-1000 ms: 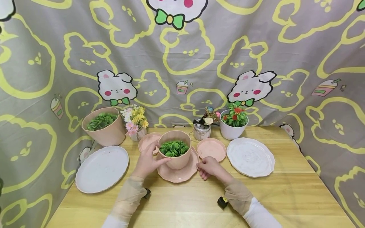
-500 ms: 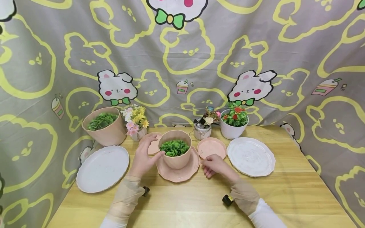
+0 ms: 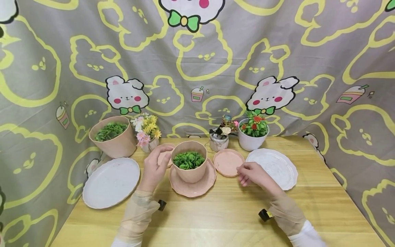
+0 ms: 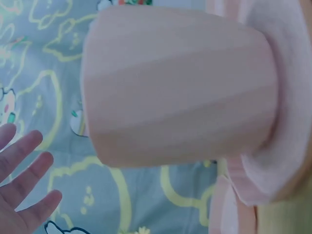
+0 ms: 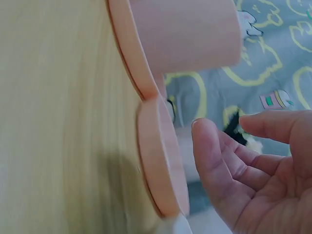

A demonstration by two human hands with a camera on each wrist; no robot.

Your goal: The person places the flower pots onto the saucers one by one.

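A pink faceted flowerpot (image 3: 190,175) holding a green leafy plant (image 3: 189,160) stands upright on a scalloped pink saucer (image 3: 192,191) mid-table. Just left of the pot is my left hand (image 3: 153,171), fingers spread and apart from its wall in the left wrist view, in front of a small pink saucer (image 3: 165,158) that it partly hides. My right hand (image 3: 253,175) hovers by the right edge of another small pink saucer (image 3: 229,163), overlapping the white plate (image 3: 274,166) in the head view. Its fingers (image 5: 209,151) are loosely bent and hold nothing.
At the back left stand a larger pink pot (image 3: 118,142) with greenery and a small vase of flowers (image 3: 148,132). Back right are a little flower pot (image 3: 219,142) and a white pot (image 3: 253,139) with red flowers. An oval white plate (image 3: 111,183) lies left.
My left hand has let go of the pot's rim and drawn off to the left. The right hand has moved right, from the large pink saucer's edge toward the white plate.
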